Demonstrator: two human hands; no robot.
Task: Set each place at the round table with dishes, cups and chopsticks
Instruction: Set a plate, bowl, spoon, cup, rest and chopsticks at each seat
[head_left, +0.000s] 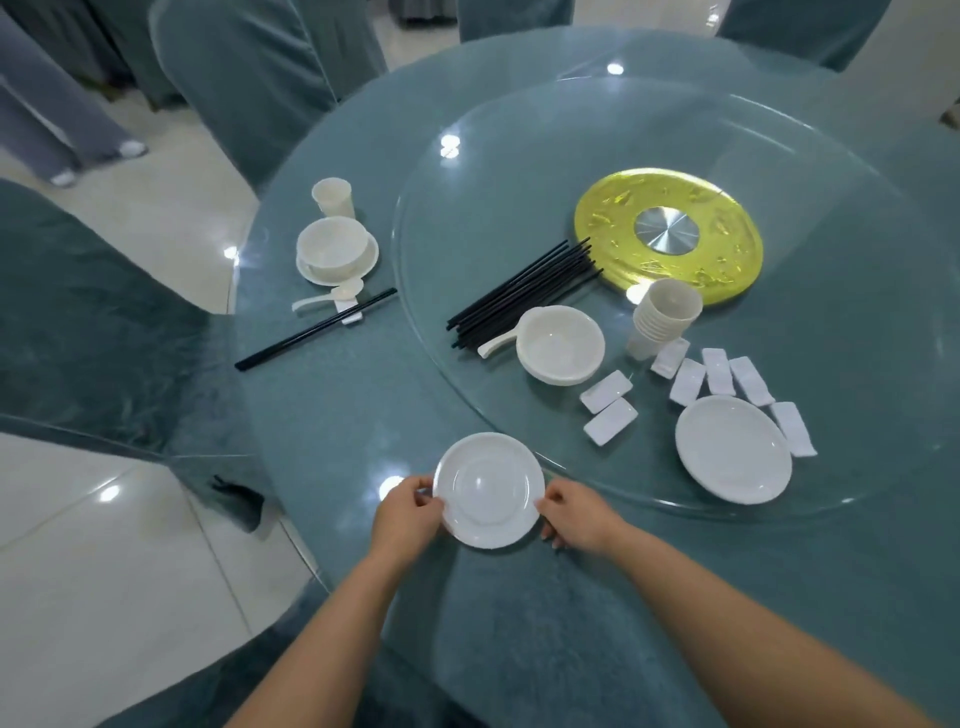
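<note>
1. The head camera looks down on a round table (332, 415) with a glass top over a blue-green cloth.
2. A white plate (489, 490) lies flat at the near edge of the table.
3. The left hand (408, 512) holds the plate's left rim, with the thumb curled over the edge.
4. The right hand (576, 514) holds the plate's right rim, with its fingers curled at the edge.
5. A big glass turning tray (857, 322) sits on the middle of the table, with a yellow disc (727, 208) at its centre.
6. On the turning tray lies a bunch of black chopsticks (524, 291).
7. Just beside them is a white bowl (561, 351), with a white spoon (496, 345) touching its left side.
8. A stack of white cups (660, 322) leans near the yellow disc.
9. Small white chopstick rests (608, 405) lie close to a stack of white plates (735, 449) on the tray's near side.
10. On the far left, one place is set: a bowl on a plate (336, 252), a cup (333, 197) behind it, and a spoon (324, 300) and a pair of chopsticks (311, 330) on a small rest.
11. Chairs with blue-green covers (244, 78) stand round the table.
</note>
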